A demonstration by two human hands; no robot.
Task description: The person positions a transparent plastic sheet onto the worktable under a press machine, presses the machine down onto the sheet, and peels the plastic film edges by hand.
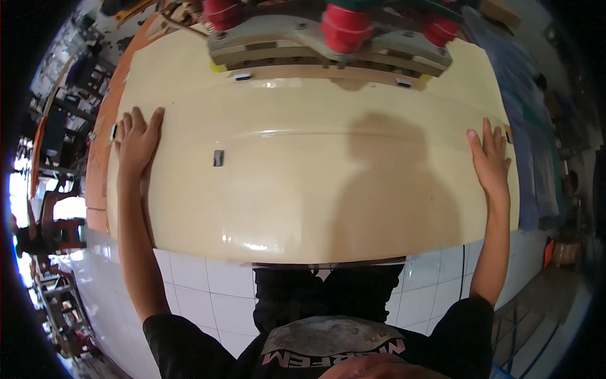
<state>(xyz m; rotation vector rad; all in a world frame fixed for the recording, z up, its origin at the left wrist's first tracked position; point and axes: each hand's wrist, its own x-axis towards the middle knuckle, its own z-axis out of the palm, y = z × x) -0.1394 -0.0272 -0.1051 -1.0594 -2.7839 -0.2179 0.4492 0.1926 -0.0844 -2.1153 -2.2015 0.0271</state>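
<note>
Panel: a wide cream sheet (pixel 303 183), glossy, lying flat across the middle of the view — its near edge bows toward the person and overhangs the white tile floor (pixel 202 297).
Left hand (pixel 137 140): flat on the panel's left end, fingers spread and pointing away, palm down; nothing gripped, only pressed on the surface beside the edge.
Right hand (pixel 490 159): flat on the right end, fingers together and straight, likewise open and pressing — no hold around the edge that I can see.
Mark: a small dark rectangle (pixel 218 158) sits on the panel, nearer the left hand.
Far edge: it runs under a pale machine head (pixel 328 47) carrying red cylinders (pixel 344 28); two small clips (pixel 243 76) sit at that edge.
Left side: an orange surface (pixel 98 151) shows just beyond the panel's end.
Right side: blue cloth (pixel 533 145) lies close along that end, leaving little room.
Near side: open tiled floor between panel and body.
</note>
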